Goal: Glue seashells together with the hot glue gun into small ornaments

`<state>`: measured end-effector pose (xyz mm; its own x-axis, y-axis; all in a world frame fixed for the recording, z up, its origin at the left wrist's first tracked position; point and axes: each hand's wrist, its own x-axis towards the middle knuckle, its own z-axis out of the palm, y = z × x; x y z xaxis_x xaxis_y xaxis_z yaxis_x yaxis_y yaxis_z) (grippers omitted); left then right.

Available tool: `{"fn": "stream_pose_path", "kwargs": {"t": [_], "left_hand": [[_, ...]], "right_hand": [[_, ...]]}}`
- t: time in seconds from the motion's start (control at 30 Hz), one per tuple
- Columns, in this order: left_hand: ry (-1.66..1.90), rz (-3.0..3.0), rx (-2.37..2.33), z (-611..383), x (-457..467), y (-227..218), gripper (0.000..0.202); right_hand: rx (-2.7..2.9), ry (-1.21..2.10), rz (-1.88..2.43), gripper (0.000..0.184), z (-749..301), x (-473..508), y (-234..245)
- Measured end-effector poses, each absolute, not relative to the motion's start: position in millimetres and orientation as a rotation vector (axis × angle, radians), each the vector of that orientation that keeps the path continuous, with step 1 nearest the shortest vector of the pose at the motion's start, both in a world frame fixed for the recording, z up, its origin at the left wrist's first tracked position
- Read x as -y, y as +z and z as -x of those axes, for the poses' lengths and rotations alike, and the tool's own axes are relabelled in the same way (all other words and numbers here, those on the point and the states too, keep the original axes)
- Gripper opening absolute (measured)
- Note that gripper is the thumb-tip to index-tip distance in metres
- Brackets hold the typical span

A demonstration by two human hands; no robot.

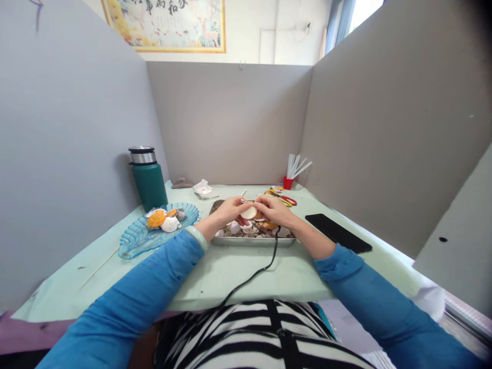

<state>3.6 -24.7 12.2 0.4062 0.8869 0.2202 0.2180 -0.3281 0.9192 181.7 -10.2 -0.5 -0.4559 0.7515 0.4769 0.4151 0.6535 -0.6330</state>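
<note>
Over the tray rim (249, 242), black cable (262, 269), scissors (289, 200) behind

Free cloth (207, 282) lies before the tray (251, 242), crossed by a black cord (263, 269).

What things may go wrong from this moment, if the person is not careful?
The pale piece, held between left hand and right hand over the metal tray, might slip and drop. The black cable, crossing the tray's front rim, could get snagged. The left sleeve, close to the blue dish, might nudge it.
</note>
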Motion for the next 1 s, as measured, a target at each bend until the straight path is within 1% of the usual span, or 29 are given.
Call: {"fn": "stream_pose_path", "kwargs": {"t": [0.17, 0.53, 0.77, 1.0], "left_hand": [[0.956, -1.762, -0.951, -1, 22, 10, 0.039], [1.007, -1.765, -0.954, 2, 14, 6, 0.039], [1.015, -1.799, -1.032, 3, 13, 6, 0.042], [1.022, -1.87, -1.108, 2, 16, 7, 0.04]], "right_hand": [[2.095, 0.528, 0.901, 0.03, -182, 10, -1], [2.111, 0.456, 0.916, 0.034, -182, 10, -1], [2.173, 0.381, 0.912, 0.033, -183, 10, 0], [2.237, 0.317, 0.945, 0.035, -183, 11, 0]]}}
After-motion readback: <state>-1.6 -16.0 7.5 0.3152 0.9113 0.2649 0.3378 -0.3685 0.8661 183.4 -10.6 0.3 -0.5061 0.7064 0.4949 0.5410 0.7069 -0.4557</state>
